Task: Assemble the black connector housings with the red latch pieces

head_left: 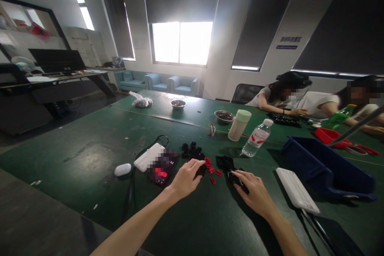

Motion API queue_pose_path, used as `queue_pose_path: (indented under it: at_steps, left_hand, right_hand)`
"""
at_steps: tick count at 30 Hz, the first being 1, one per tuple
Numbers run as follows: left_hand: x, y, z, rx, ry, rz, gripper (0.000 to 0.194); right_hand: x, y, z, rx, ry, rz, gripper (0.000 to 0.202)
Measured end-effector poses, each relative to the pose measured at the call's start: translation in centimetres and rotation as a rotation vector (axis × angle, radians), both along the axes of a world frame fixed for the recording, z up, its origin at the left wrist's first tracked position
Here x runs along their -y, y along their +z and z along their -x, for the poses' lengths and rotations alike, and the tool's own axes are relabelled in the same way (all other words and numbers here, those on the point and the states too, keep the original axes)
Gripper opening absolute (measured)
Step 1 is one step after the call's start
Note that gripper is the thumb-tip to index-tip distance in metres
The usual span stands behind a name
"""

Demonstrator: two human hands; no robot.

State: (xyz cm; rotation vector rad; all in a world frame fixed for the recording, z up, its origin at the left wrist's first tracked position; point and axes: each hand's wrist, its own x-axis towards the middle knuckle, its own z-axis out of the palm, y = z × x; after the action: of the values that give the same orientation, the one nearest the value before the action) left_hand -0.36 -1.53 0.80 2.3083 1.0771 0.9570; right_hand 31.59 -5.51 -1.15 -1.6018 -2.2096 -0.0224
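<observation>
My left hand (186, 177) is closed with its thumb and fingers around a small dark part (200, 171), mostly hidden by the hand. Its fingertips are at the edge of a small heap of red rectangular pieces (211, 169). Just beyond it lies a cluster of black knobbly parts (192, 150). On the other side of the red pieces, my right hand (253, 190) has its thumb and fingers on a glossy black part (240, 183); its exact kind is unclear. More flat black pieces (225, 163) lie beside those fingertips.
Left of my hands are a phone (166, 164), a white power bank (150, 156) and an earbud case (123, 169). A water bottle (257, 139), tumbler (239, 125), blue bin (327, 168) and second power bank (297, 190) stand right. Two people sit at the far right.
</observation>
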Motion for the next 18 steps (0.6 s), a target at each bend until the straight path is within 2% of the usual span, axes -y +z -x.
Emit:
queue_pose_path:
  at_steps: [4, 6, 10, 14, 18]
  left_hand:
    - [1.0, 0.8, 0.4, 0.176, -0.075, 0.118, 0.057]
    - [1.3, 1.0, 0.4, 0.222, -0.153, 0.188, 0.061]
    - [1.1, 0.3, -0.3, 0.223, -0.311, 0.319, 0.068]
    - [0.0, -1.0, -1.3, 0.251, -0.273, 0.317, 0.066]
    - [-1.2, -1.6, -1.6, 0.260, -0.173, 0.298, 0.065]
  right_hand:
    - [-0.2, -0.4, 0.0, 0.003, -0.019, -0.058, 0.038]
    - [-0.3, -0.5, 0.0, 0.003, -0.024, -0.076, 0.037]
    - [-0.3, -0.1, 0.0, -0.009, -0.029, -0.101, 0.037]
    - [0.3, 0.7, 0.5, -0.059, -0.032, -0.154, 0.037]
    - [1.3, 1.4, 1.8, -0.101, 0.011, -0.154, 0.037]
